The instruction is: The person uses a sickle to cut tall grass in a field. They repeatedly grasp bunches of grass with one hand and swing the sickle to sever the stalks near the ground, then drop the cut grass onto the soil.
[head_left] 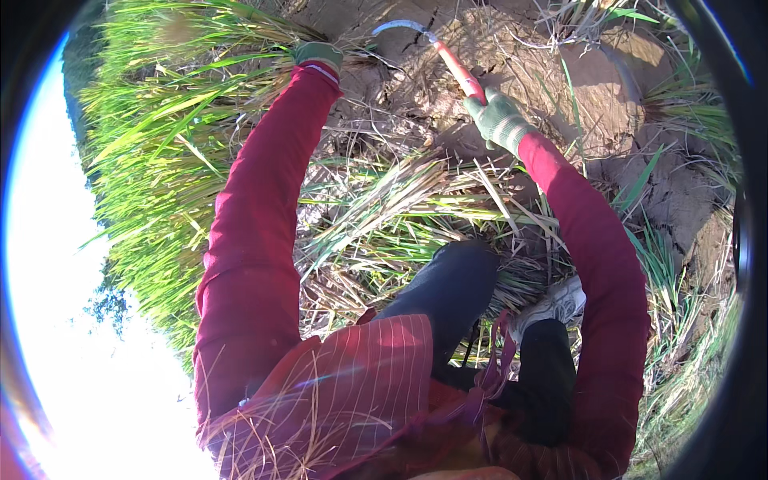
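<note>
My left hand (319, 54), in a green knit glove, is at the base of the standing rice-like stalks (240, 66) at the upper left. Its fingers are mostly hidden, so its grip cannot be made out. My right hand (501, 119), in a green glove with pale bands, is closed around the orange-red handle of a sickle (459, 71). The curved metal blade (399, 25) points left towards my left hand, over bare soil, apart from the stalks. Cut stalks (396, 198) lie in a loose heap between my arms.
Dense green and yellow stalks (156, 180) stand along the left side. Cracked dry soil (594, 102) with stubble and straw spreads at the upper right. My bent knee (462, 270) in dark trousers is beside the cut stalks. Grass tufts (690, 120) grow at the right.
</note>
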A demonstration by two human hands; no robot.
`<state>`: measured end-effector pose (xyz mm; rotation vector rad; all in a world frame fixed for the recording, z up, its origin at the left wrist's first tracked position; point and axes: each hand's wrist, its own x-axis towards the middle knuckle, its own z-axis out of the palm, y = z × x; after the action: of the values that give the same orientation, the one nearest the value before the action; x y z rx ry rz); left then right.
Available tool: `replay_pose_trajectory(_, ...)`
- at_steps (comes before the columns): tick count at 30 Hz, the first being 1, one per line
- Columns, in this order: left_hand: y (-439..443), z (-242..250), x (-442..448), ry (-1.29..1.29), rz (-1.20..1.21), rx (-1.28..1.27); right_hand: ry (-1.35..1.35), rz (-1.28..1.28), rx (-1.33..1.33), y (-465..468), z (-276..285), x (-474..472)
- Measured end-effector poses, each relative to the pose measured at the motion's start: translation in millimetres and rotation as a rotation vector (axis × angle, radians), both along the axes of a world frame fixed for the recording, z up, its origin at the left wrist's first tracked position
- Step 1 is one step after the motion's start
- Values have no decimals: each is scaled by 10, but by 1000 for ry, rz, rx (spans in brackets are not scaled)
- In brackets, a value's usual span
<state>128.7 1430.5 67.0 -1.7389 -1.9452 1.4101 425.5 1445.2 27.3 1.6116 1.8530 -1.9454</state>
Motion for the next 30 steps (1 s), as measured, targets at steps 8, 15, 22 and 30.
replay_pose_trajectory(8,-36,-79,-210,-3,-4,95,-168,625,267,55,-641,-1007)
replay_pose_trajectory(15,-763,-248,-353,-405,332,107,-206,289,422,-860,-184,340)
replay_pose_trajectory(22,-1552,-728,991,-946,664,-65,-59,12,318,-924,177,1902)
replay_pose_trajectory(30,-209,456,1694,-649,-178,-28,178,-913,-39,-1036,300,2385)
